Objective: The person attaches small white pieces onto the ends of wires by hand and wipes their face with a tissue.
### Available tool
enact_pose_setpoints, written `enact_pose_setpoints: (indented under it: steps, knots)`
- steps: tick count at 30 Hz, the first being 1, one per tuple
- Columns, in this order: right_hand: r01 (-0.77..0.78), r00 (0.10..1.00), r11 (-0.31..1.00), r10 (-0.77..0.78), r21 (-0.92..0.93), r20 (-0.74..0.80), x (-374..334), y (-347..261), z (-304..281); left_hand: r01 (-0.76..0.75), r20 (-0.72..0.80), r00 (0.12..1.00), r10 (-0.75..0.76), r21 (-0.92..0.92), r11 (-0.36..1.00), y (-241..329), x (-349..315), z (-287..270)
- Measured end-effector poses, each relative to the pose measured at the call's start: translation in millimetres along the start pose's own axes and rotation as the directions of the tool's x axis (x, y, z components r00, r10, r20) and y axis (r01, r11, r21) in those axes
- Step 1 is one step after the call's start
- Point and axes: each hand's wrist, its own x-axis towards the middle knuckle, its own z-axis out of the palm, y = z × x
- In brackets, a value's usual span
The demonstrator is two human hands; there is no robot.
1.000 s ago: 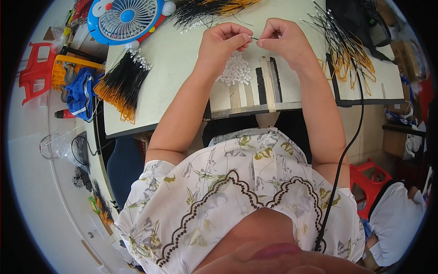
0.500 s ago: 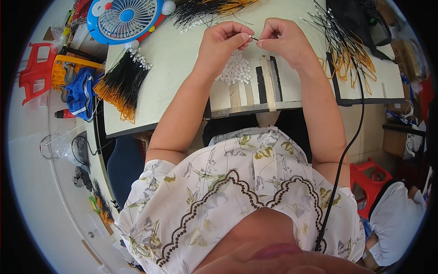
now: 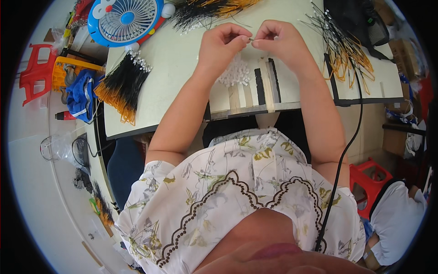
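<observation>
Over the far middle of the pale table, both my hands meet fingertip to fingertip. My left hand [image 3: 218,49] pinches a tiny white connector [image 3: 250,39], mostly covered by the fingers. Facing it, my right hand [image 3: 284,45] is closed in a pinch on a thin black wire, of which hardly any shows between the fingertips. Just below my left hand lies a heap of small white connectors [image 3: 235,74]. To the left rests a bundle of black wires [image 3: 124,84] with white ends and orange-yellow loops. More such wires [image 3: 347,51] are spread at the right.
A blue-and-white fan [image 3: 127,19] stands at the far left. Another wire bundle [image 3: 205,13] lies at the back. Strips [image 3: 260,86] are fixed near the table's front edge. A black bag [image 3: 360,25] sits far right, and a black cable [image 3: 355,137] hangs beside my right arm.
My right fingertips have moved slightly left, closer to my left ones. Less of the black wire shows between them now.
</observation>
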Motion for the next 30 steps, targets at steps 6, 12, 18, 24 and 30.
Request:
enact_pose_setpoints:
  steps: [6, 12, 18, 24, 30]
  knots:
    - [-0.058, 0.988, 0.858, -0.023, -0.511, -0.151, -29, -24, -12, 0.014, -0.062, 0.998, -0.019, -0.081, 0.997, 2, 7, -15]
    - [-0.389, 0.867, 0.598, -0.019, -0.701, -0.497, -43, -14, -76, -0.215, -0.042, 0.955, 0.293, 0.583, 0.783, 10, 75, -39]
    - [-0.462, 0.729, 0.482, -0.271, -0.744, -0.628, -40, 5, -89, -0.426, 0.242, 0.871, 0.428, 0.806, 0.412, 18, 141, 0]
    - [-0.241, 0.739, 0.667, -0.345, -0.705, -0.579, -33, 17, -80, -0.586, 0.486, 0.79, 0.374, 0.778, 0.225, -1, 193, 4]
    - [-0.216, 0.745, 0.692, -0.34, -0.689, -0.574, -34, 22, -86, -0.416, 0.502, 0.841, -0.202, 0.838, 0.353, 16, 203, 12]
